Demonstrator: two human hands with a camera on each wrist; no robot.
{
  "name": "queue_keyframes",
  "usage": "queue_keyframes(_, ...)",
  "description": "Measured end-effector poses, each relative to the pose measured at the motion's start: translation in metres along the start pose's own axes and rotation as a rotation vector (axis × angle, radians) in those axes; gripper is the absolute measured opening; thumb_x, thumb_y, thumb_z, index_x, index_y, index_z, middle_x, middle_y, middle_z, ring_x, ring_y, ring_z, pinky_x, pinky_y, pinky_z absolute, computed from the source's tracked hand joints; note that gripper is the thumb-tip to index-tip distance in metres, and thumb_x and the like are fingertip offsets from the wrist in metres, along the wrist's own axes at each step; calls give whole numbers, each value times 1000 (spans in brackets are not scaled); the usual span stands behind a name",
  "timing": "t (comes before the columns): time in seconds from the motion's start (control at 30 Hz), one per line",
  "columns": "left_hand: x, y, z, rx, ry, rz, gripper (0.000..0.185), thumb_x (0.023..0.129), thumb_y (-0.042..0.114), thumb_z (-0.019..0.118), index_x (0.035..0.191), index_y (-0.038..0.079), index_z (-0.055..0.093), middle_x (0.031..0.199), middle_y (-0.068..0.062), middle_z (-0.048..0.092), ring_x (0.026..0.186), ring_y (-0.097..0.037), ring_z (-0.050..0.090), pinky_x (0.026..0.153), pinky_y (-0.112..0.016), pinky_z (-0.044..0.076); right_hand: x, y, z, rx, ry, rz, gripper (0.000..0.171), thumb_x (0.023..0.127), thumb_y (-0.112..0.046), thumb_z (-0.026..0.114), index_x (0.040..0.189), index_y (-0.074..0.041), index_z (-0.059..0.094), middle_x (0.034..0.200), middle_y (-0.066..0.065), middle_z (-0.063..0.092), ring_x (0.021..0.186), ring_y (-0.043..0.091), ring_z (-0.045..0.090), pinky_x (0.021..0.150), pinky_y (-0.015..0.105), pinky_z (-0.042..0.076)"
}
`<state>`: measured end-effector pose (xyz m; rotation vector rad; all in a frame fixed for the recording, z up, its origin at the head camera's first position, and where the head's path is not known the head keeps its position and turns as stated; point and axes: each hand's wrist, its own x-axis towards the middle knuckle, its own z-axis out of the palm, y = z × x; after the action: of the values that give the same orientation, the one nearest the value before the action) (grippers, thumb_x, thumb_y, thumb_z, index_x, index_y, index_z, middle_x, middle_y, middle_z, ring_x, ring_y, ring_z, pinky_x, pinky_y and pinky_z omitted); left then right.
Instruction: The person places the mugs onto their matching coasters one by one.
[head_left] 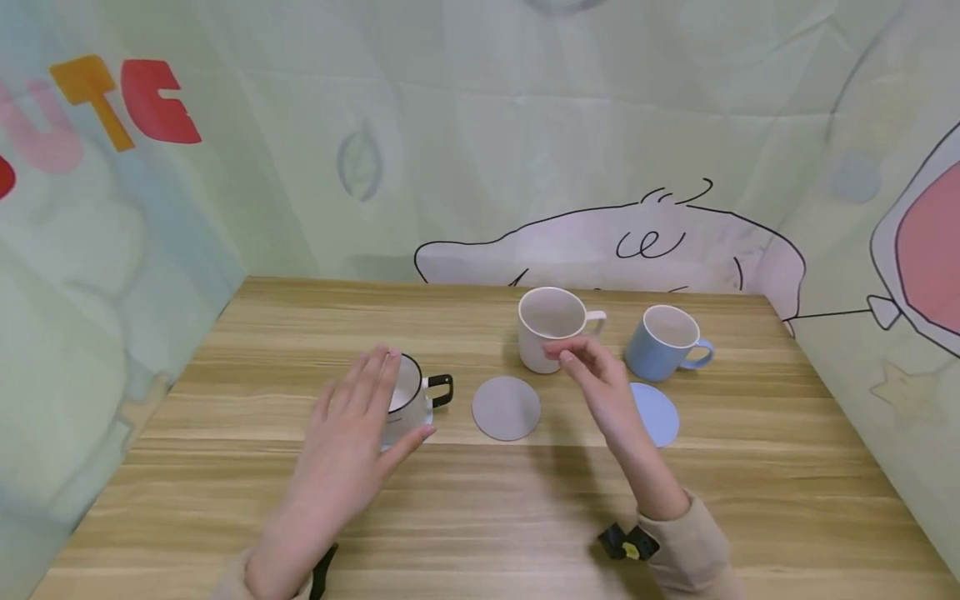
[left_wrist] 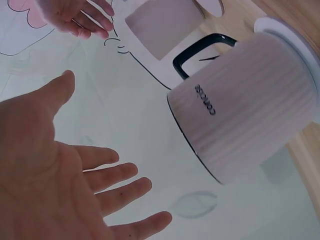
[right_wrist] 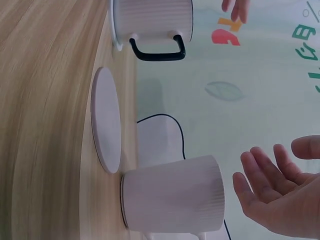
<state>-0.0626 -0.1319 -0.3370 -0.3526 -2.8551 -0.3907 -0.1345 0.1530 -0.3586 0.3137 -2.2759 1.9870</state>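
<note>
The left hand [head_left: 352, 433] hovers with straight, spread fingers [left_wrist: 120, 190] just beside the black-handled mug [head_left: 411, 398], holding nothing. That mug stands on the table [head_left: 225, 467], left of the grey coaster [head_left: 506, 407]. The right hand [head_left: 600, 385], fingers relaxed and holding nothing, hangs just in front of the white mug [head_left: 551, 327], which stands behind the grey coaster.

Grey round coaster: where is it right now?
In the head view the grey round coaster lies flat mid-table, between the black-handled white mug and the right hand, just in front of the plain white mug.
</note>
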Motion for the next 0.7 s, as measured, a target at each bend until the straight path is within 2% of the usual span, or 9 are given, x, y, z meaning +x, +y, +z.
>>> queue_keyframes(0.17, 6, 6, 9, -28, 109, 79, 86, 85, 48, 66, 151, 8, 29, 154, -13, 35, 140, -34, 36, 110, -56, 32, 0, 1, -8, -2, 14, 12, 23, 98, -11, 51, 112, 6, 60, 109, 6, 69, 101, 3, 63, 94, 17, 47)
queue_keyframes(0.27, 9, 8, 15, -59, 140, 109, 83, 84, 46, 69, 148, 5, 34, 152, -14, 38, 137, -34, 41, 110, -53, 34, 0, 2, -12, 8, 19, 12, 23, 98, -10, 51, 112, 6, 60, 106, -2, 69, 101, 3, 64, 94, 18, 48)
queue_keyframes(0.43, 15, 13, 22, -82, 102, 129, 83, 86, 46, 67, 148, 4, 34, 153, -13, 36, 139, -33, 39, 111, -55, 33, -1, 5, -18, 25, 27, -1, 23, 98, -9, 51, 112, 8, 58, 103, -9, 69, 100, 4, 64, 93, 18, 48)
queue_keyframes(0.7, 20, 22, 29, -111, 57, 142, 84, 87, 45, 67, 150, 5, 29, 156, -13, 31, 141, -35, 36, 111, -56, 32, -2, 9, -20, 41, 29, -17, 23, 98, -8, 51, 111, 9, 58, 101, -9, 68, 100, 5, 64, 93, 19, 49)
